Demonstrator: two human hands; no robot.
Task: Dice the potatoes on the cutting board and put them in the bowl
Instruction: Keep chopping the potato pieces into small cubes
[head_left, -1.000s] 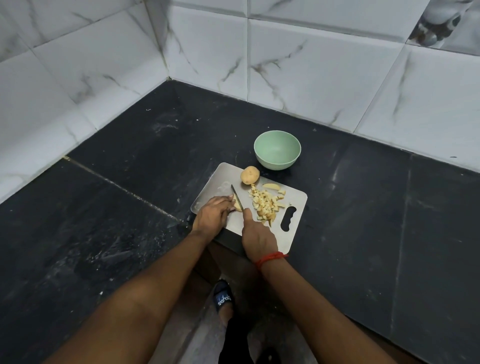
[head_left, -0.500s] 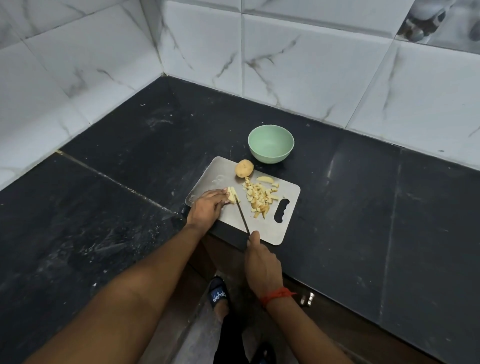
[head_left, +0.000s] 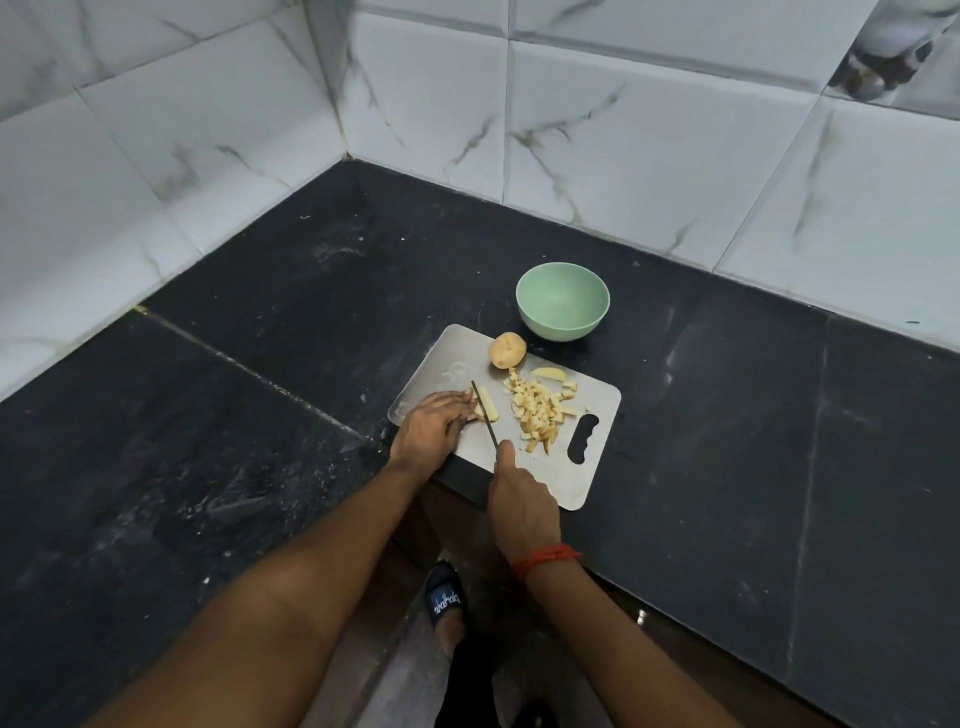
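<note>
Potatoes wait on the cutting board (head_left: 447, 358), with the green bowl (head_left: 562, 325) just beyond it holding nothing yet. The left hand (head_left: 434, 423) presses near-flat fingers on a cut piece. The right hand (head_left: 522, 499) wraps the knife (head_left: 483, 413). The whole potato (head_left: 507, 350) looks firm and apt to roll, so pin it from above. The diced pile (head_left: 537, 408) seems light, wet and scoopable.

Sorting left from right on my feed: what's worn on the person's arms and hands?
No sleeves or gloves: the left hand and right hand are bare, as are both arms. A red thread band circles the right wrist; the left wrist carries nothing.
</note>
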